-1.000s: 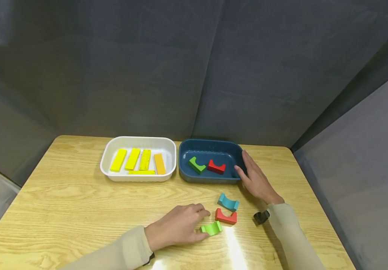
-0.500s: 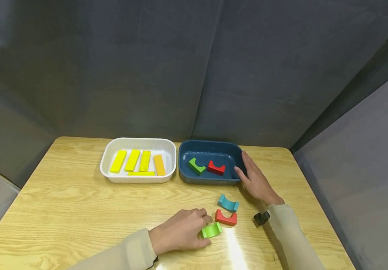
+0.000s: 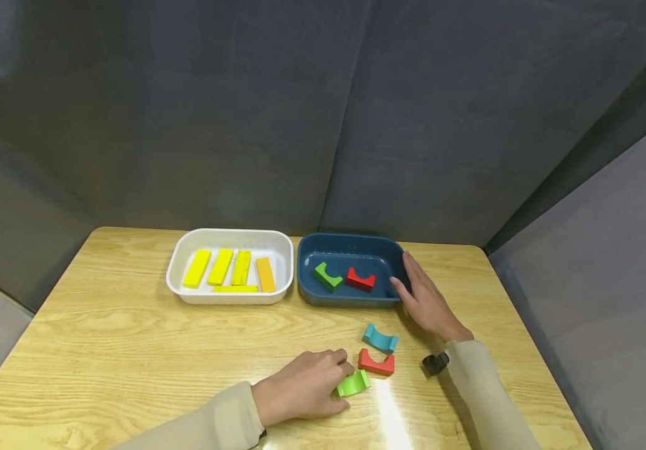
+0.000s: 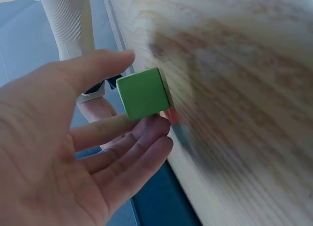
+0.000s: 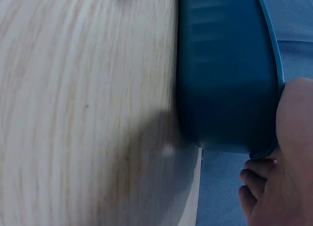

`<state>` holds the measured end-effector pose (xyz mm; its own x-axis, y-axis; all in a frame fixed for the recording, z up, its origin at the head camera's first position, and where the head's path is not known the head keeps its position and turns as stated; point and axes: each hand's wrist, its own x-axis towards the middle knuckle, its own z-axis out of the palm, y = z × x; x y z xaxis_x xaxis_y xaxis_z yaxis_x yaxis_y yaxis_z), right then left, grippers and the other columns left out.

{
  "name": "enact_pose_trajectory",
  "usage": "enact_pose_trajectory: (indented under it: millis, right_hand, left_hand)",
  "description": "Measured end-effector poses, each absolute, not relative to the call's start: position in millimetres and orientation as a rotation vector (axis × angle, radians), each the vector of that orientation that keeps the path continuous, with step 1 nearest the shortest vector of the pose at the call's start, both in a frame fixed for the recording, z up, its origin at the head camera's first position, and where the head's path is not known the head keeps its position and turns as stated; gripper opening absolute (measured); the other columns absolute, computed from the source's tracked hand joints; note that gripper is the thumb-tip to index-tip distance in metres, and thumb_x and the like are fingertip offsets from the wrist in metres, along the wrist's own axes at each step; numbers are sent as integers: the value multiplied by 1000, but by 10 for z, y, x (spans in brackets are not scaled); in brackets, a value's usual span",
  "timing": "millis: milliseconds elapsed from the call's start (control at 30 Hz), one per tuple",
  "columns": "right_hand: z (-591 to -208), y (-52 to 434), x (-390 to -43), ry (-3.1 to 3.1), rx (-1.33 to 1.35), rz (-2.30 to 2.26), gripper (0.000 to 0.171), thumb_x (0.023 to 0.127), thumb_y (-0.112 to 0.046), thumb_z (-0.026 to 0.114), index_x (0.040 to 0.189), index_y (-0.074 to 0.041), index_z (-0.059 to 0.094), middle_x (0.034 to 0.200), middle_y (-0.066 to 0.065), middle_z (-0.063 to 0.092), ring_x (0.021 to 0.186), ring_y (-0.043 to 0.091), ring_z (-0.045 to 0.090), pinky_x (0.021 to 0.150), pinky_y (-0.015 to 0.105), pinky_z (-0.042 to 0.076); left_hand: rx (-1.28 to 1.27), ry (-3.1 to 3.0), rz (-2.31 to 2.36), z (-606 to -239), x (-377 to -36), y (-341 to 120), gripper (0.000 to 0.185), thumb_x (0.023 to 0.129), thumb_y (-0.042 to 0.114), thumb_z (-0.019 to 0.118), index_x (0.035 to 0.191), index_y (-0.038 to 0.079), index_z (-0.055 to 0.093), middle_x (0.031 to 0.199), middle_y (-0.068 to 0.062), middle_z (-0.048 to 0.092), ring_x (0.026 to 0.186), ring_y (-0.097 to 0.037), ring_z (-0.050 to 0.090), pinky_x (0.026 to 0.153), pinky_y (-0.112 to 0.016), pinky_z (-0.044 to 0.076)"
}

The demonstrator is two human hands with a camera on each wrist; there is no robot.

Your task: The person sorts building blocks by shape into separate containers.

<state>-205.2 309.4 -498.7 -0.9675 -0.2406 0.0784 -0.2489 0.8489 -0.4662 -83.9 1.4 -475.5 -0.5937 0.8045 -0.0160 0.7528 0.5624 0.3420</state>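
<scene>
We cannot read any text, label, brand, number or sign in these pictures. The blocks, the two trays [image 3: 188,294] and the wooden table [image 3: 104,337] carry plain colour only, with no writing that we can make out. One yellow block [image 3: 241,267] in the white tray shows faint marks, but they are too small for us to read.

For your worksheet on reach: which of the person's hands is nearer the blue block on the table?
Right. The right hand rests against the blue tray, just right of the blue block; the left hand pinches the green block, farther off.
</scene>
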Motion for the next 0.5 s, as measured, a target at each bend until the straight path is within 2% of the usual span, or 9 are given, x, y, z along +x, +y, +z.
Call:
enact_pose_trajectory:
  millis: [333,500]
  right_hand:
    - [-4985,3105,-2066,-3023,388,755,78,115,-45,45,173,-6,9,181,12,7,165,40,13,130,64,17]
    - [-4992,3103,-2054,-3022,389,755,79,115,-47,45,173,-7,9,181,12,7,164,41,15,130,64,17]
  left_hand:
    - [1329,2634,428,-4788,-842,21,38,93,39,86,120,14,77,96,7,60,70,1,47,57,-17,46]
    - [1346,2630,449,-4799,-844,25,31,94,31,84,118,13,77,93,7,60,70,0,47,58,-16,45]
